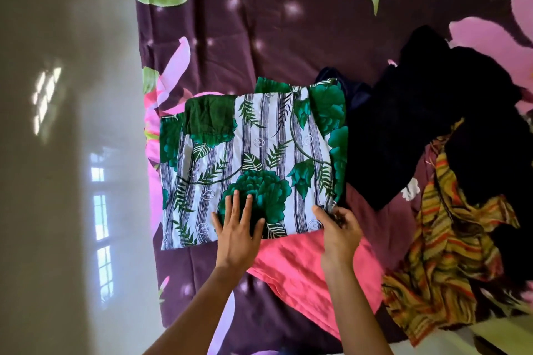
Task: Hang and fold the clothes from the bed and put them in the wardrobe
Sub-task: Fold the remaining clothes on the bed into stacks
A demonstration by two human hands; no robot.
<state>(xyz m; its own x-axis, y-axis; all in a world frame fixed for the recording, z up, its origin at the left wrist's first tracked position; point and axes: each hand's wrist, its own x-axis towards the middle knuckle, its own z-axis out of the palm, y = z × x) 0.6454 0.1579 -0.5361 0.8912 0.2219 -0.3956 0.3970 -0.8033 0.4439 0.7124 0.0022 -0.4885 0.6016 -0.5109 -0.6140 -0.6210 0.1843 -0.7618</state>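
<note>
Only the head view here, looking straight down over the edge of the bed (230, 37), which has a dark purple sheet with big pink flowers.

The green floral garment (251, 153), white with grey stripes and green blooms, lies folded into a rough rectangle near the bed's left edge, and its near edge overlaps a coral pink cloth (300, 265).

The person's left hand (236, 228) lies palm down on the near part of that garment. Its fingers are straight and a bit spread, pressing flat and gripping nothing, and the forearm comes up from the bottom of the frame.

The right hand (339, 228) is at the garment's near right corner. The thumb lies on top of the fabric and the fingers curl around the edge, so it's pinching that corner. That forearm runs up from the bottom too, crossing the pink cloth.

Just right of the folded piece there's a heap of black clothes (432, 124), with a yellow striped garment (441, 268) crumpled below it at the bed's near right. A shiny pale floor (72, 153) fills the left side.
</note>
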